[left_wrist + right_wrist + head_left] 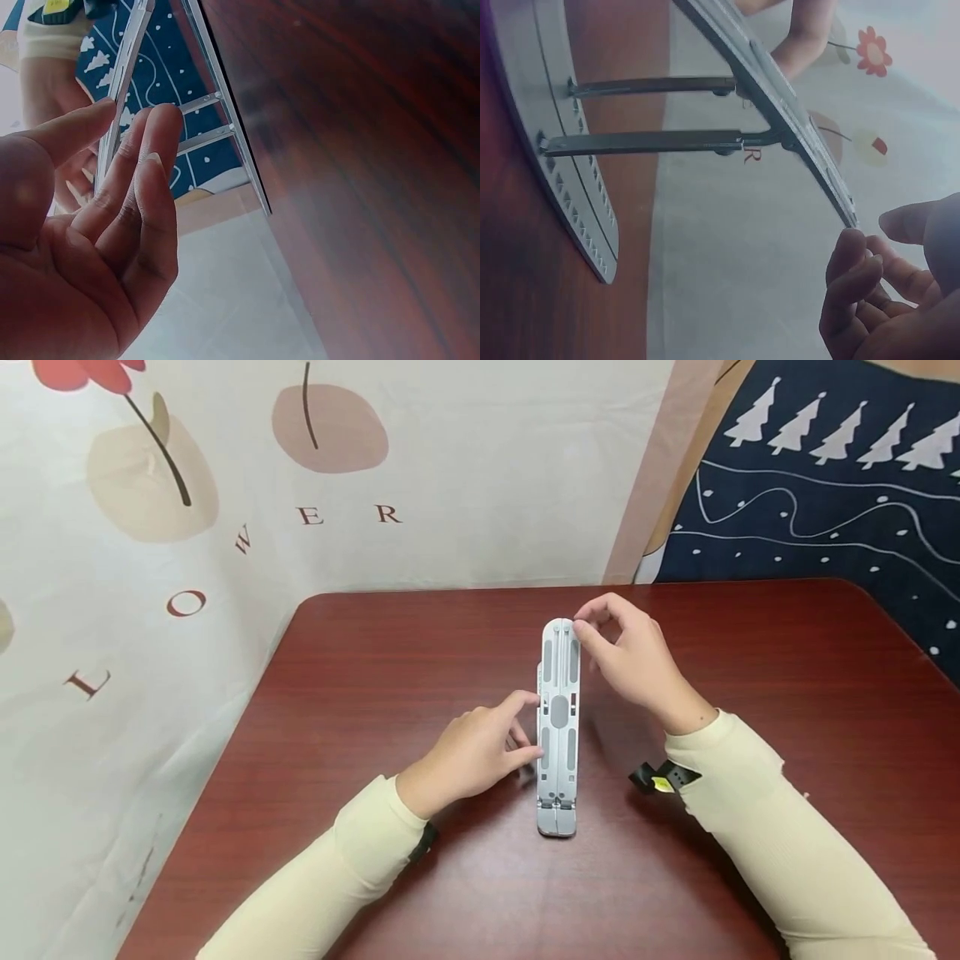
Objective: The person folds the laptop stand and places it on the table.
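A silver folding laptop stand (558, 710) stands unfolded on the table, its slanted upper panel with grey pads facing the head camera. My left hand (471, 752) is at its left edge, thumb and index finger spread apart. In the left wrist view, the left thumb (82, 127) reaches the panel's edge and the other fingers extend fairly straight beside it. My right hand (633, 652) is by the top right corner. The right wrist view shows loosely bent fingers (855, 277) right at the panel's tip, the thumb standing off from it. Two struts (652, 142) join panel and notched base (566, 187).
The stand is on a reddish-brown wooden table (360, 652). Behind it hangs a pale cloth (487, 485) with flowers and letters, and a dark blue cloth (810, 502) with white trees at the right. Black wrist straps (663, 777) sit on the cream sleeves.
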A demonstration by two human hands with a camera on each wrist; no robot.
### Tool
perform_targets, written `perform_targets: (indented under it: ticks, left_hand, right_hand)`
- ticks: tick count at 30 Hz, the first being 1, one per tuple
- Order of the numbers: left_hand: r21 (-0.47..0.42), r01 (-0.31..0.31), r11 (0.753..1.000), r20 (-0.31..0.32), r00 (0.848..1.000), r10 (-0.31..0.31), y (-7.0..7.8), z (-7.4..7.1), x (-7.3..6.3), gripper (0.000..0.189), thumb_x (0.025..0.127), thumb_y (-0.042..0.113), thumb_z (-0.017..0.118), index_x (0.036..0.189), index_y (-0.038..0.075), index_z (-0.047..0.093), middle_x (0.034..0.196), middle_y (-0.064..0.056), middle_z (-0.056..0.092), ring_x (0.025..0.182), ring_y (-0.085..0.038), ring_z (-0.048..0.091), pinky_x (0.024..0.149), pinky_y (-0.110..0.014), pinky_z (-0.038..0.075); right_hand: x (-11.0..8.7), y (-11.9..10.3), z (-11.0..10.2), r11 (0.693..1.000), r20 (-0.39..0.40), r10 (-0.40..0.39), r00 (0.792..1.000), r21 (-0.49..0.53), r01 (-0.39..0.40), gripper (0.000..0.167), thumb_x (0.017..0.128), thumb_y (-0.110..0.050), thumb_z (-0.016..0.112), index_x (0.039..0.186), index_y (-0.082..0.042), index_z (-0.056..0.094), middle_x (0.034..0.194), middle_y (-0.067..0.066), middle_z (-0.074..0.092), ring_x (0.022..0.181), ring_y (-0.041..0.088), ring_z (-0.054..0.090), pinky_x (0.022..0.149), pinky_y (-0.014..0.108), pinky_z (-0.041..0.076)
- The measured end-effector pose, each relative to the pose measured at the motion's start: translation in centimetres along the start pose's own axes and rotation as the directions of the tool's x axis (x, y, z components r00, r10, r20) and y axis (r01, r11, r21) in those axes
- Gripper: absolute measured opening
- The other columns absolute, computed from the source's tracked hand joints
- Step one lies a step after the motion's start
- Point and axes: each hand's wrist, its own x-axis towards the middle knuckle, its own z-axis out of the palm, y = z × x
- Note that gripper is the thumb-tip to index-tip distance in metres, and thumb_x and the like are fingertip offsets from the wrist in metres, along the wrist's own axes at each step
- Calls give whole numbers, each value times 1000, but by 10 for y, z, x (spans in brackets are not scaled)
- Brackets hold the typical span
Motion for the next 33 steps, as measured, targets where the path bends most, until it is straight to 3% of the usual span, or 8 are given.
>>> perform_targets:
  ticks: [6, 14, 21, 28, 33]
  left_hand:
    - [6, -9, 1000, -7, 1000, 9, 1, 0, 0, 59, 88, 28, 77, 138, 16, 48, 80, 13, 74, 62, 1, 63, 70, -29, 52]
    - [-12, -12, 1000, -2, 1000, 12, 1, 1, 1, 59, 89, 28, 77, 139, 16, 48, 79, 13, 74, 62, 2, 63, 70, -30, 52]
    - [5, -15, 1000, -14, 1000, 15, 0, 1, 0, 58, 89, 29, 76, 138, 16, 48, 80, 14, 74, 60, 4, 61, 69, -28, 51]
    - [-6, -8, 1000, -10, 1000, 8, 1, 1, 1, 58, 90, 31, 76, 139, 18, 48, 80, 14, 74, 61, 4, 62, 69, -28, 51]
    - [-17, 33, 999, 14, 999, -33, 1, 1, 1, 51, 91, 35, 74, 135, 17, 53, 84, 13, 76, 67, 1, 67, 70, -31, 52]
  right_hand:
    - [11, 3, 2, 997, 33, 19, 999, 81, -22, 18, 99, -21, 63, 109, -6, 64, 81, 8, 57, 57, 20, 56, 52, 26, 46]
    - [15, 5, 1, 995, 59, 30, 998, 98, -36, 17, 97, -20, 67, 107, -8, 71, 81, 9, 62, 58, 22, 55, 51, 26, 44]
    - [18, 6, 1, 992, 74, 57, 996, 109, -64, 16, 96, -22, 68, 106, -12, 75, 90, 4, 69, 64, 33, 56, 52, 26, 45]
    - [24, 7, -4, 989, 126, 92, 988, 107, -106, 18, 94, -24, 71, 106, -11, 76, 76, 4, 64, 52, 20, 49, 47, 27, 41]
    - [28, 7, -8, 987, 165, 118, 979, 85, -133, 17, 93, -23, 72, 102, -10, 77, 69, 9, 61, 49, 16, 46, 45, 28, 40]
